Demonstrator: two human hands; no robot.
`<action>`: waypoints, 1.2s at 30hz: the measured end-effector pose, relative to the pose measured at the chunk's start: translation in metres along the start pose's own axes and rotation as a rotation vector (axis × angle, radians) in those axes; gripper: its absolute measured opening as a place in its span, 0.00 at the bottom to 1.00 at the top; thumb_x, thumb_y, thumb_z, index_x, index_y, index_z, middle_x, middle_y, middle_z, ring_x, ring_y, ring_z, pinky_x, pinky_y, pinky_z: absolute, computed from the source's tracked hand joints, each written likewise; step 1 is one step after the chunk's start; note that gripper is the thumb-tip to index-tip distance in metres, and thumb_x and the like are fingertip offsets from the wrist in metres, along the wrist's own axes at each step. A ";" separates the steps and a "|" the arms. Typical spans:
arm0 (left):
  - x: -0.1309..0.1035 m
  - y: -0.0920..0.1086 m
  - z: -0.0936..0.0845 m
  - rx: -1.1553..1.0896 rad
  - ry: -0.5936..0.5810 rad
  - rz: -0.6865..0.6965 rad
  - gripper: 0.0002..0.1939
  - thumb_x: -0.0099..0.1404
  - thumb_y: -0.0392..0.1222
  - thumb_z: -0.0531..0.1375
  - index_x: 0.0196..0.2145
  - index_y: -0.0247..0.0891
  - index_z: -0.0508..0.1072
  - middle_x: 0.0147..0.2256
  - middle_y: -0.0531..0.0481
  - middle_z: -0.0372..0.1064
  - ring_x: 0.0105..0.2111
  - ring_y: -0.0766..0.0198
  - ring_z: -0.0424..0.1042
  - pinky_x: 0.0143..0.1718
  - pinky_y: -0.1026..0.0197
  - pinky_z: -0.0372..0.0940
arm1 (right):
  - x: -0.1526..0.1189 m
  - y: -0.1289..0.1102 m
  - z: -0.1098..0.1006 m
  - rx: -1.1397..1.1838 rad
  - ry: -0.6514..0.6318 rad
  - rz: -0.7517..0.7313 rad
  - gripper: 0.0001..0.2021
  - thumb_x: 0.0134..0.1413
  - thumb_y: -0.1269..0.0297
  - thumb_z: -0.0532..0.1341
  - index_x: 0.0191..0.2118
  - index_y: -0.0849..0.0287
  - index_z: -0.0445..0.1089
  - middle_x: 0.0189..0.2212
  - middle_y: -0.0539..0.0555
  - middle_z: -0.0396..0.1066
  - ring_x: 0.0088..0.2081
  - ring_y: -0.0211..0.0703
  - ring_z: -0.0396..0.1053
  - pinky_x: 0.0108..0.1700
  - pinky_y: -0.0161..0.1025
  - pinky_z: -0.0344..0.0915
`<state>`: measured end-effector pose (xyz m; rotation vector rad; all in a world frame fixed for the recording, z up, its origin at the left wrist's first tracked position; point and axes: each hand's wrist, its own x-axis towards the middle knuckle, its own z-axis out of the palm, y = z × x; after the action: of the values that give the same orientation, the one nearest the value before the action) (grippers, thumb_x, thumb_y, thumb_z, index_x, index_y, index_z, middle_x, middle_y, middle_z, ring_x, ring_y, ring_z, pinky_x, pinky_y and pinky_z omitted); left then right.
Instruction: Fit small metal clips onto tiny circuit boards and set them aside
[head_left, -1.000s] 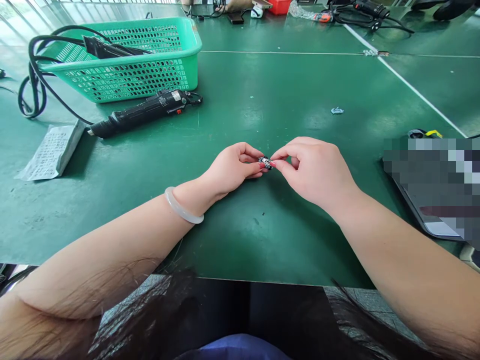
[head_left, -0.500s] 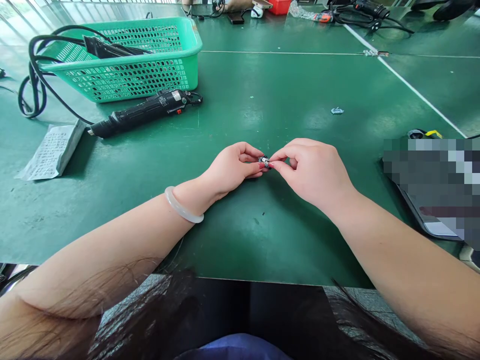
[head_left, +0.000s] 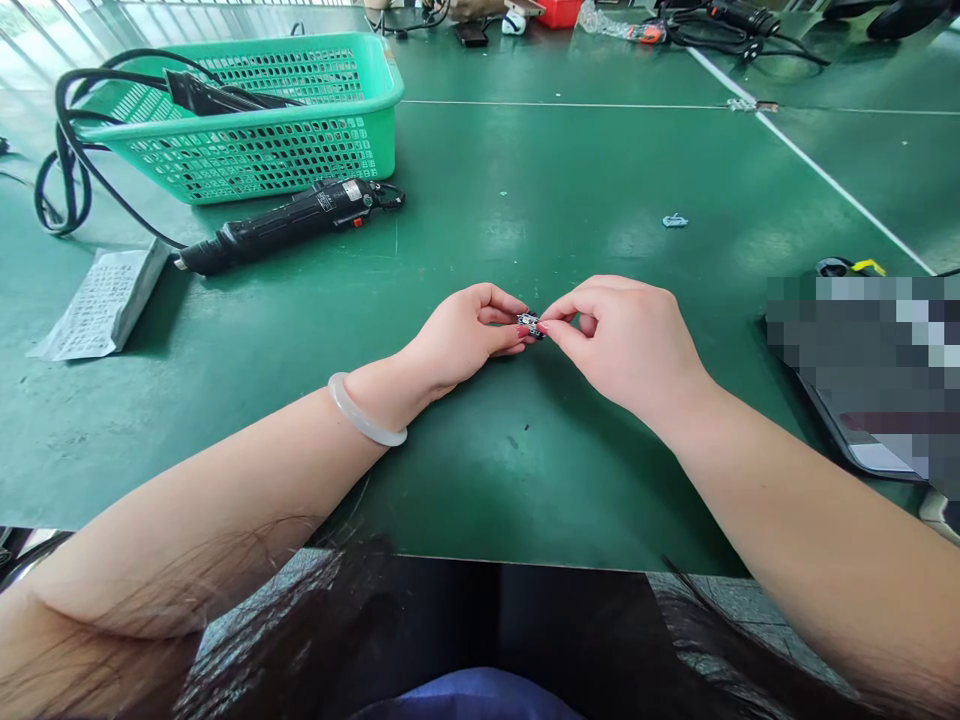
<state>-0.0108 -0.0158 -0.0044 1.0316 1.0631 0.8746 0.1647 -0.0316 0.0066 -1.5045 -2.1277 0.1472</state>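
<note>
Between my two hands, just above the green table, is a small black-and-silver part (head_left: 530,324), too small to name more exactly. My left hand (head_left: 469,328) pinches it from the left with thumb and fingertips. From the other side, the thumb and forefinger of my right hand (head_left: 630,345) close on its right end. My fingertips cover much of the part. A pale bangle (head_left: 365,412) sits on my left wrist.
A green basket (head_left: 247,160) with a black cabled tool stands back left. Before it lie a black electric screwdriver (head_left: 292,228) and a paper-wrapped block (head_left: 101,305). A small pale piece (head_left: 674,221) lies right of centre. A blurred-out dark object (head_left: 862,400) sits at right.
The small part seems slightly turned between my fingertips. Both hands stay in nearly the same place.
</note>
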 end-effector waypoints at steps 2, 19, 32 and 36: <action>0.000 0.000 0.000 0.000 0.003 -0.004 0.09 0.60 0.23 0.65 0.33 0.33 0.71 0.30 0.50 0.77 0.33 0.68 0.77 0.48 0.57 0.72 | 0.000 -0.001 0.000 0.013 -0.001 0.016 0.09 0.58 0.65 0.62 0.29 0.55 0.78 0.25 0.52 0.70 0.29 0.42 0.66 0.30 0.41 0.59; 0.000 0.000 0.000 -0.020 -0.013 0.005 0.09 0.61 0.24 0.64 0.36 0.33 0.71 0.31 0.50 0.77 0.33 0.69 0.77 0.46 0.58 0.71 | 0.002 -0.001 -0.002 0.033 -0.006 0.082 0.07 0.56 0.65 0.64 0.29 0.54 0.78 0.25 0.51 0.72 0.27 0.42 0.67 0.30 0.41 0.60; 0.001 -0.002 -0.002 0.009 -0.044 0.025 0.06 0.60 0.27 0.66 0.35 0.33 0.74 0.31 0.50 0.76 0.34 0.69 0.76 0.47 0.59 0.71 | 0.000 0.000 0.002 -0.007 -0.002 0.024 0.09 0.57 0.65 0.62 0.28 0.55 0.78 0.26 0.53 0.72 0.28 0.42 0.66 0.29 0.40 0.59; 0.001 -0.002 -0.002 0.010 -0.054 0.033 0.04 0.62 0.29 0.65 0.35 0.33 0.74 0.30 0.51 0.76 0.34 0.70 0.76 0.46 0.60 0.71 | 0.000 -0.001 0.001 -0.022 -0.009 0.032 0.07 0.56 0.68 0.64 0.29 0.56 0.77 0.26 0.52 0.73 0.28 0.41 0.68 0.29 0.39 0.59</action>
<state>-0.0123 -0.0150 -0.0072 1.0775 1.0089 0.8643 0.1635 -0.0322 0.0058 -1.5534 -2.1199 0.1430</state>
